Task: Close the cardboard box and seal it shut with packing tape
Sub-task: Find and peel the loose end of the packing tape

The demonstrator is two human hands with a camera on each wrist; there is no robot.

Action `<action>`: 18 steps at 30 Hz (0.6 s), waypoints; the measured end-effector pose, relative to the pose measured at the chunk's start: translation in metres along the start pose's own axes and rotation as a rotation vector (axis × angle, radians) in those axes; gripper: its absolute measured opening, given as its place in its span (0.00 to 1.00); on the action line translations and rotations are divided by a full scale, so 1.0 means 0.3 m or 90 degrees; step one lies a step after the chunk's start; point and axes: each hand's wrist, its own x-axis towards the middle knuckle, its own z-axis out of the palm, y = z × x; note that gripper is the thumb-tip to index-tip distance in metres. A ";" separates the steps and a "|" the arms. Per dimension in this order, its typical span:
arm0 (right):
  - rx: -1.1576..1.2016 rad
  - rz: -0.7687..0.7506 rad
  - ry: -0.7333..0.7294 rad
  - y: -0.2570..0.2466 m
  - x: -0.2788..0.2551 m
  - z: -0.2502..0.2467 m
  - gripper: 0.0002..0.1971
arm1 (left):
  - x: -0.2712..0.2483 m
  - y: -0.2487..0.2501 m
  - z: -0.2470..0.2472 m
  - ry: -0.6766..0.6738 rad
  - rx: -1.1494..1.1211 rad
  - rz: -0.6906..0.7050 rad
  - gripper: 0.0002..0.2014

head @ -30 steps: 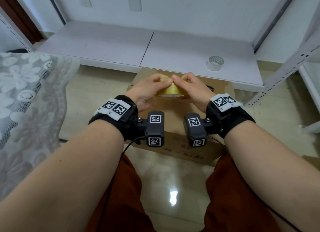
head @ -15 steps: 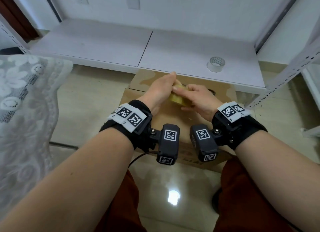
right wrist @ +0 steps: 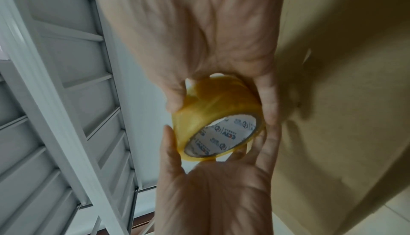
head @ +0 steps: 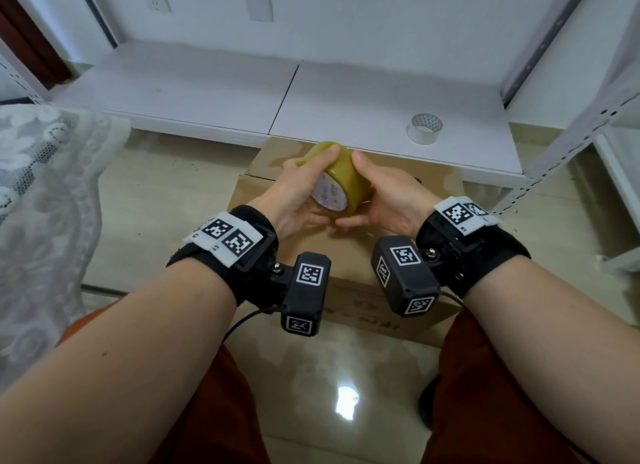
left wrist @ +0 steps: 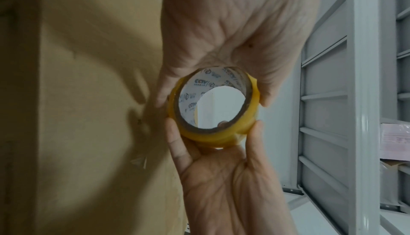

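Note:
A roll of yellowish packing tape (head: 341, 176) with a white printed core is held tilted on edge just above the brown cardboard box (head: 436, 183), whose top flaps lie shut. My left hand (head: 303, 189) grips the roll from the left, fingers curled over its top rim. From the right, my right hand (head: 375, 195) holds it between fingers and thumb. The left wrist view shows the roll (left wrist: 221, 138) between my left hand (left wrist: 221, 177) below and my right hand (left wrist: 233, 28) above. In the right wrist view the roll (right wrist: 210, 107) sits beside the box (right wrist: 343, 81).
A second, whitish tape roll (head: 424, 128) lies on the low white shelf board (head: 207, 82) behind the box. A lace cloth (head: 41, 203) hangs at the left and a metal rack (head: 554, 144) stands at the right. My knees flank the box on the tiled floor.
The roll has been raised off the box top and tipped on edge so its core faces me. My left hand went from lying over it to gripping its rim.

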 end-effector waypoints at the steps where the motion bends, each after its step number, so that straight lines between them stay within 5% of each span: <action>1: -0.001 0.006 -0.012 0.003 0.001 0.002 0.23 | -0.001 0.004 -0.005 0.007 0.008 -0.006 0.32; 10: 0.004 -0.017 0.028 0.023 0.017 0.037 0.24 | 0.000 0.003 -0.014 0.030 0.063 0.041 0.22; 18: 0.017 -0.037 0.019 0.030 0.020 0.018 0.25 | 0.007 0.021 -0.014 -0.014 0.062 0.064 0.24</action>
